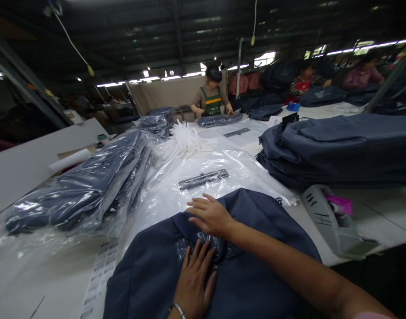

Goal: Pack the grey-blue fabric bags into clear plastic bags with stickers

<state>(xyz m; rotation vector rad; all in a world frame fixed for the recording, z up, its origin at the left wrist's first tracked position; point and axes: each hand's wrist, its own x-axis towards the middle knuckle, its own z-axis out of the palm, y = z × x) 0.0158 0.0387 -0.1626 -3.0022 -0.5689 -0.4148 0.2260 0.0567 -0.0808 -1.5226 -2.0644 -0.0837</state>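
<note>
A dark blue garment [256, 230] lies spread on the table right in front of me. My left hand [194, 281] rests flat on it, fingers stretched out, beside a small clear plastic packet [219, 250] near the collar. My right hand [211, 215] reaches across from the right and lies open, palm down, on the garment's upper edge. Neither hand holds anything.
Clear plastic bags [203, 177] with a dark strip lie just beyond the garment. Bagged blue garments [86, 181] are stacked at left, unbagged ones [342, 146] at right. White hangers [184, 139] lie mid-table. A grey box [335, 221] sits at right. A person [212, 97] works at the far end.
</note>
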